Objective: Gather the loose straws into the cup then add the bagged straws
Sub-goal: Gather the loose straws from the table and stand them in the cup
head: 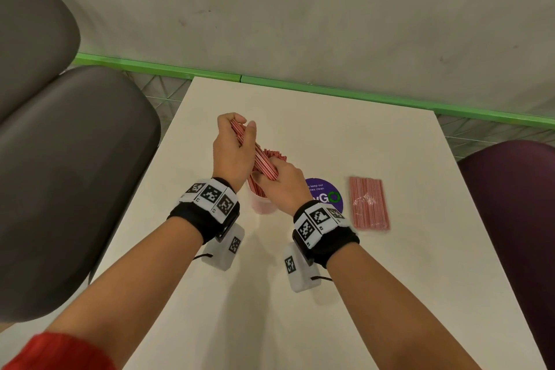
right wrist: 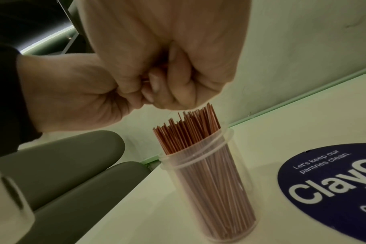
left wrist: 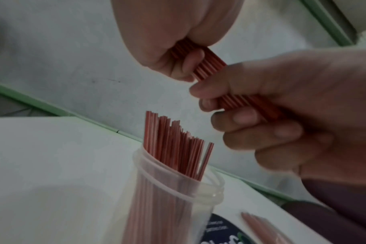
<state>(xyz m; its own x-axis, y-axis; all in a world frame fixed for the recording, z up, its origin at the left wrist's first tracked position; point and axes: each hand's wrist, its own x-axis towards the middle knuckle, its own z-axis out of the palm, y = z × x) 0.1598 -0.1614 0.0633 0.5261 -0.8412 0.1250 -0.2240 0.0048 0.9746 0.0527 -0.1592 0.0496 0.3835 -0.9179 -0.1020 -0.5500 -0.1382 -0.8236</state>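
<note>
Both hands hold one bundle of loose red-and-white straws (head: 262, 157) tilted above the clear plastic cup (head: 263, 207). My left hand (head: 235, 137) grips the bundle's far, upper end; my right hand (head: 277, 179) grips its near, lower end just over the cup. In the left wrist view the bundle (left wrist: 207, 64) runs from the left hand (left wrist: 173, 49) into the right hand (left wrist: 261, 118). The cup (left wrist: 178, 189) stands upright with several straws (left wrist: 173, 143) in it. The right wrist view shows the right hand (right wrist: 169, 79) fisted above the cup (right wrist: 209, 181). The bagged straws (head: 368, 203) lie flat to the right.
The white table (head: 360, 135) carries a round purple sticker (head: 329, 197) between the cup and the bag. Grey chairs (head: 75, 165) stand at the left, a dark purple seat (head: 516, 207) at the right. A green rail (head: 300, 85) and a wall run behind the table's far edge.
</note>
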